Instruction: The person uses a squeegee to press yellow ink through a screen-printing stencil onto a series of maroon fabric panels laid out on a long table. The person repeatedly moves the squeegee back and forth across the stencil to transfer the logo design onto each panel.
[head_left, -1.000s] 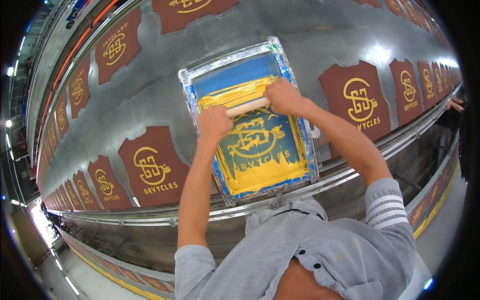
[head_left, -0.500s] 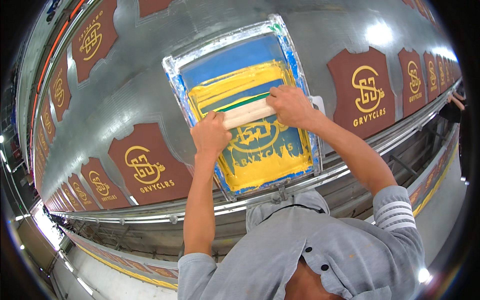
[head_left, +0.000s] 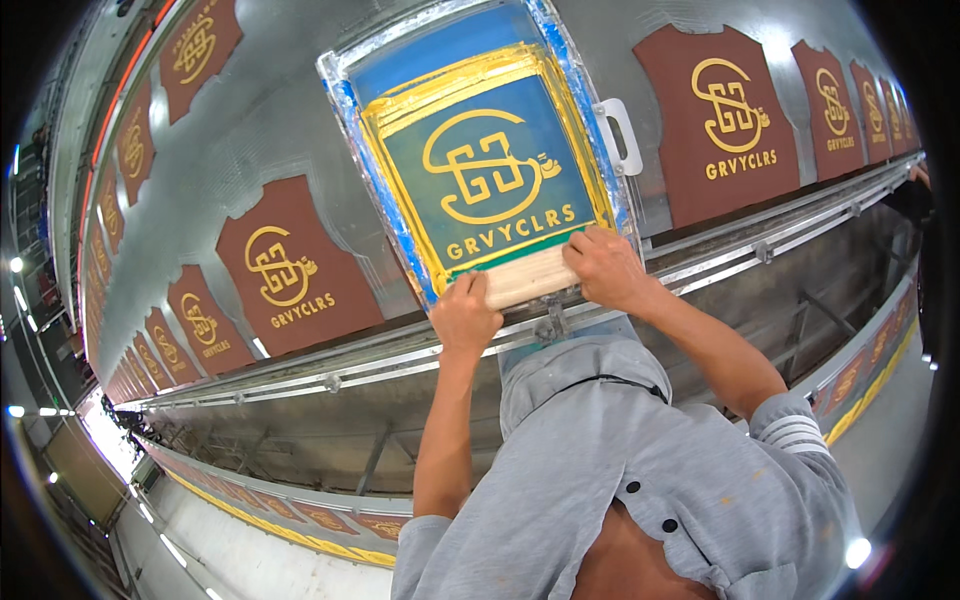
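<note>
The left hand [head_left: 467, 313] and the right hand [head_left: 608, 268] are gripping a squeegee [head_left: 530, 278], fingers curled over its pale wooden bar and hiding both its ends. The squeegee is lying across the near end of the screen frame [head_left: 346, 105], its green blade edge showing along the far side; with the hands, it is covering part of the frame's near bar. The frame's far right corner is running out of view at the top. By count, two hands are holding one squeegee; one frame is carrying one white handle [head_left: 619, 137], and its mesh is showing one design bordered by yellow ink [head_left: 455, 80]. On the counter [head_left: 280, 110], two large maroon panels [head_left: 715, 125] are flanking the frame, while smaller ones are dwindling toward the rim, too small to count.
</note>
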